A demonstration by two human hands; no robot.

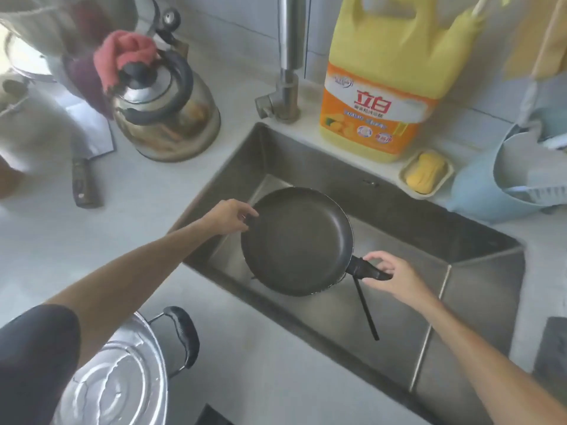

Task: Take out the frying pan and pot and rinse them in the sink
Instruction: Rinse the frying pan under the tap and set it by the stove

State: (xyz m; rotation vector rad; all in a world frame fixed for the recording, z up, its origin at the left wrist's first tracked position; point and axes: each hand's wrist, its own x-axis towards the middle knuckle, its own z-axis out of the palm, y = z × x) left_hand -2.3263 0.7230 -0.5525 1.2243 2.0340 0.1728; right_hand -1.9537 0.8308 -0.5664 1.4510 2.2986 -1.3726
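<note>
A pale grey kitchen countertop [147,216] runs around a rectangular stainless-steel sink [478,271], which serves as the landmark here. Behind the sink's back rim a tall yellow plastic jug of dish detergent with an orange label [383,87] stands against the tiled wall, and to the left of that jug a steel tap column [288,56] rises from the counter. Beyond the sink's left rear corner sits a shiny steel kettle with a black handle [167,111], a pink cloth [125,55] draped over its top. Off the sink's near left corner, at the bottom of the view, stands a large shiny steel pot with black side handles [119,378]. At the sink's right rear corner a pale blue plastic basket [491,185] rests on the counter. Inside the sink, over its middle, is the round black non-stick frying pan [296,240], tilted slightly. A cleaver with a dark handle [84,167] lies on the counter left of the sink. The left hand [228,217] pinches the pan's left rim between thumb and curled fingers. The right hand [389,277] curls its fingers loosely around the pan's black handle. Just behind the sink's back rim, beside the jug, a cream soap dish holds a yellow soap bar [425,171]. A thin black utensil stick [366,311] lies in the sink below the pan handle.
</note>
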